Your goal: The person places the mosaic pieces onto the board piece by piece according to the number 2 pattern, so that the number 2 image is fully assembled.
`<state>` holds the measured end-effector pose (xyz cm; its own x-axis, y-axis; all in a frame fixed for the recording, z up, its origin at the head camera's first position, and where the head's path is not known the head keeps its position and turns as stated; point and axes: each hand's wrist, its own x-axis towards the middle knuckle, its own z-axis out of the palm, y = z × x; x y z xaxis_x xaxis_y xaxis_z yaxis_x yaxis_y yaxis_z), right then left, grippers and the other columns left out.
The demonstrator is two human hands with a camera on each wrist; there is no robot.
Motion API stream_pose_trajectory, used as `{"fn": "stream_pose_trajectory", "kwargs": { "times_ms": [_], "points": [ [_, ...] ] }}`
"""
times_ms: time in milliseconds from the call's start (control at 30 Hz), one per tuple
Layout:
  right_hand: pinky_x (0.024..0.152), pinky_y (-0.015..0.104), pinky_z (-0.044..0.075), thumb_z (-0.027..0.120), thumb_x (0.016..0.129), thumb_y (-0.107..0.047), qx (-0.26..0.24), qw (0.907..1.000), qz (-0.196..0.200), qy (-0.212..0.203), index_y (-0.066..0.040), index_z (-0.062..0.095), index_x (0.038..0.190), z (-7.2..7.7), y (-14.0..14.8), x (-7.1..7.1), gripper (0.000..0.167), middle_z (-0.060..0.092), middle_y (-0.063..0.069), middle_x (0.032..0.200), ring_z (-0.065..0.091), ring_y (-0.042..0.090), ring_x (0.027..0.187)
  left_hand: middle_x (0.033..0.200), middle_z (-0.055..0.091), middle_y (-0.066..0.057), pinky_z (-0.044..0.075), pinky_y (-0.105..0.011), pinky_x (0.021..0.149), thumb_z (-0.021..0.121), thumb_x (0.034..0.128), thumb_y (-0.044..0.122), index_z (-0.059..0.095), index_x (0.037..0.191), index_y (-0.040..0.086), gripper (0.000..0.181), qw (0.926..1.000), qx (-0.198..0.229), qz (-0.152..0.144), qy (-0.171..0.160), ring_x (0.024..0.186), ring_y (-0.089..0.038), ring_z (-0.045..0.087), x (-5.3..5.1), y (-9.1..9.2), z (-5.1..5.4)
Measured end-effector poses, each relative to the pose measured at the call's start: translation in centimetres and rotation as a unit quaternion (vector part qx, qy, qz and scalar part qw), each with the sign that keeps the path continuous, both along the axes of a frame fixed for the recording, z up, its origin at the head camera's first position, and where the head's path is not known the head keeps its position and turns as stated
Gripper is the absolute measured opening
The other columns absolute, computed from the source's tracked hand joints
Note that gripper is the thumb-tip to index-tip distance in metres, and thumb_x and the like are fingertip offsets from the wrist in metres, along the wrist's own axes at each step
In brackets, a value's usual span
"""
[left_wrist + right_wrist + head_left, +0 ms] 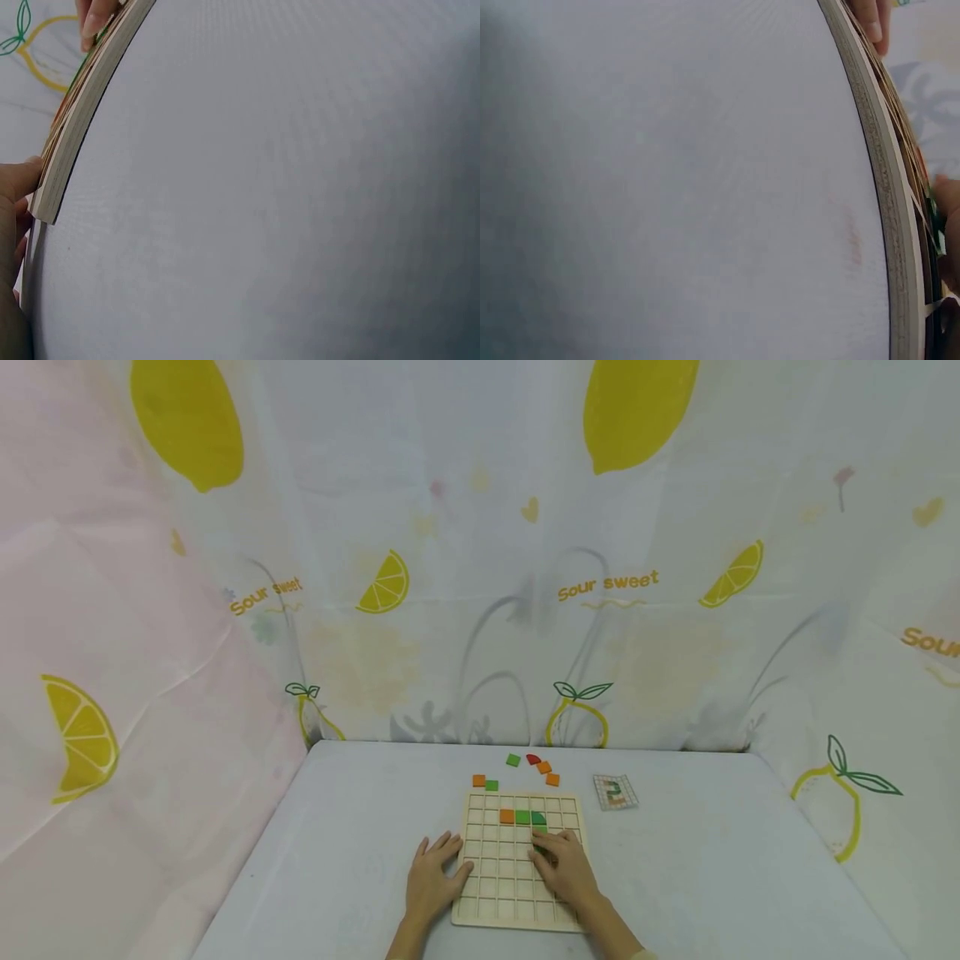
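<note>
A pale wooden grid board (487,889) lies on the table. An orange square tile (507,817), a green square tile (522,817) and a dark green rounded tile (538,818) sit side by side in one row of it. My left hand (435,878) rests at the board's left edge, its thumb on the frame and its fingers spread alongside. My right hand (567,870) bends over the board just below the rounded tile. Its fingertips and thumb pinch a green tile (540,829), which they largely cover. In the right wrist view, the fingers (951,217) are partly cut off.
Beyond the board lie loose tiles: an orange square (478,781) touching a green one (492,786), another green square (513,761), a red rounded tile (533,759) and two orange squares (552,780). A patterned card (615,792) lies to the right. A printed cloth (480,677) hangs behind.
</note>
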<state>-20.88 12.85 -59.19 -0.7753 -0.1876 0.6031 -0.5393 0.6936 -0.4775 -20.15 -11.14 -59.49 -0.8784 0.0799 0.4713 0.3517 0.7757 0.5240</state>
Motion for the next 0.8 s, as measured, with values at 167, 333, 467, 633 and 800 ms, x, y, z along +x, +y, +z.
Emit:
{"fn": "stream_pose_trajectory", "kwargs": {
  "times_ms": [167,333,467,633,800],
  "points": [
    [0.065,0.025,0.049,0.077,0.071,-0.005,-0.023,0.9992,0.027,-0.017,0.0,0.072,0.093,0.12,0.47,0.03,0.023,0.071,0.008,0.103,0.051,0.011,0.077,0.107,0.07,-0.011,0.037,-0.055,0.103,0.075,0.0722,0.023,0.07,0.103,0.001,0.038,1.0,0.002,0.0,-0.002,0.106,-0.031,0.063,0.03,-0.01,-0.08],
    [0.067,0.027,0.051,0.08,0.068,-0.008,-0.055,0.998,0.011,-0.03,0.0,0.073,0.09,0.08,0.73,-0.14,0.025,0.072,0.008,0.097,0.057,0.015,0.077,0.106,0.07,-0.011,0.037,-0.054,0.103,0.075,0.0721,0.023,0.071,0.103,0.001,0.038,1.0,0.001,0.001,0.004,0.106,-0.03,0.063,-0.06,0.01,-0.16],
    [0.065,0.026,0.051,0.081,0.066,-0.01,-0.069,0.9973,-0.002,-0.027,0.0,0.073,0.085,0.1,0.7,-0.12,0.024,0.072,0.009,0.095,0.057,0.016,0.074,0.106,0.07,-0.01,0.037,-0.054,0.103,0.075,0.0725,0.023,0.071,0.104,0.001,0.038,1.0,0.001,-0.001,0.002,0.107,-0.03,0.063,-0.19,0.01,-0.33],
    [0.067,0.027,0.052,0.082,0.066,-0.013,-0.072,0.9959,-0.012,-0.053,0.0,0.073,0.083,0.03,0.71,-0.19,0.023,0.072,0.008,0.096,0.057,0.017,0.076,0.107,0.07,-0.01,0.036,-0.054,0.104,0.074,0.0729,0.024,0.071,0.104,0.002,0.038,1.0,0.006,0.0,-0.006,0.107,-0.03,0.062,-0.29,-0.03,-0.42],
    [0.07,0.029,0.052,0.081,0.068,-0.015,-0.067,0.9956,-0.007,-0.065,0.0,0.073,0.084,0.07,0.81,-0.13,0.024,0.072,0.008,0.098,0.058,0.018,0.078,0.107,0.07,-0.01,0.036,-0.053,0.104,0.075,0.0725,0.024,0.071,0.104,0.002,0.038,0.9999,0.009,0.0,-0.008,0.107,-0.03,0.063,-0.17,-0.04,-0.44]
  ]
}}
